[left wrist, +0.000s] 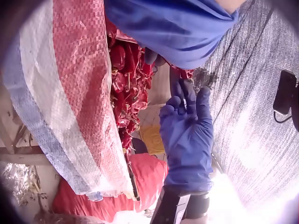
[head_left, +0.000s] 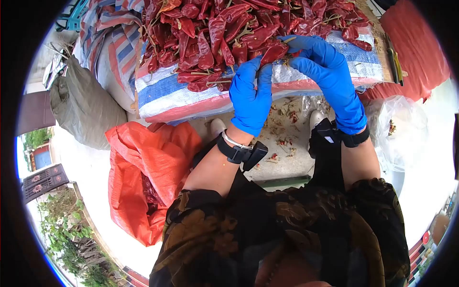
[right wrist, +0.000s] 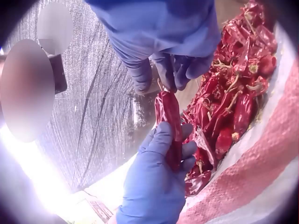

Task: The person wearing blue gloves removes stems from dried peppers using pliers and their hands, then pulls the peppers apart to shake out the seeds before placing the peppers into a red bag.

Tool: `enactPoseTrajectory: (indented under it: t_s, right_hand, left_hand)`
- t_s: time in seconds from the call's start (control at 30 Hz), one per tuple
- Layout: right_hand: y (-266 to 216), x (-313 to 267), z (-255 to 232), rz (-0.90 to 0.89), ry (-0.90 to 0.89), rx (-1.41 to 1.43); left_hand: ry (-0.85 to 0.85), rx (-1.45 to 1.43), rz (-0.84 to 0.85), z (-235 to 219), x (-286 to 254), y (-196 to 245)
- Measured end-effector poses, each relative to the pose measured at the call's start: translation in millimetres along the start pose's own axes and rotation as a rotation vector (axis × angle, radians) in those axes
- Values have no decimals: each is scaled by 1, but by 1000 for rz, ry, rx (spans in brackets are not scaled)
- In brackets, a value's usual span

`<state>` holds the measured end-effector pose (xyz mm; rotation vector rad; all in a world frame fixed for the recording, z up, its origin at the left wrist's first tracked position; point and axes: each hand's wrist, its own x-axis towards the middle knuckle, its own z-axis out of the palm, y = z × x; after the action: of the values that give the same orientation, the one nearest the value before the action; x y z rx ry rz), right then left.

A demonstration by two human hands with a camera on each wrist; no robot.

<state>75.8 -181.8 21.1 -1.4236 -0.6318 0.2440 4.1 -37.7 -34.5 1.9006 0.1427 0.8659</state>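
Note:
Both hands wear blue gloves. A dried red chili pepper (head_left: 274,52) is gripped between the thumb and fingers of my left hand (head_left: 251,95), its stem end pointing up toward the right hand in the right wrist view. My right hand (head_left: 327,69) is right at that stem, with thumb and fingertips spread apart; its index fingertip overlaps the stem in the right wrist view. Behind both hands lies a heap of dried red chili peppers (head_left: 205,50), many with pale stems, on a striped woven sheet (head_left: 191,98) in blue, white and red.
An open red woven sack (head_left: 124,158) with dried chilies inside stands at left, beside a grey full sack (head_left: 81,105). To the right are a large red sack (head_left: 416,48), a clear plastic bag (head_left: 399,124) and a yellow-and-black tool (head_left: 396,67). Scraps litter the floor (head_left: 282,129).

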Motion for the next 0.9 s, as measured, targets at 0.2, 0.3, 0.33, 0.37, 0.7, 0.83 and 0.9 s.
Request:
enactPoseTrajectory:
  t_s: [0.2,0.3,0.33,0.37,0.7,0.83,0.9]
  right_hand:
    - [-4,-1,-20,14,132,-16]
    - [2,-6,-29,-12,167,-42]
    - [3,-7,-30,-10,175,-40]
    - [4,-9,-31,-68,178,-122]
    - [-1,-21,-12,-14,-7,-184]
    - [6,-16,-14,-18,-16,-238]
    - [4,-15,-12,26,-3,-150]
  left_hand:
    - [-28,96,214,20,-1,6]
    - [-62,161,309,24,-3,7]
    - [-74,207,362,24,-4,8]
    - [-82,206,364,25,-5,10]
    - [-331,39,49,21,-8,16]
    - [-404,137,121,18,-7,3]
    - [-407,101,122,17,-8,2]
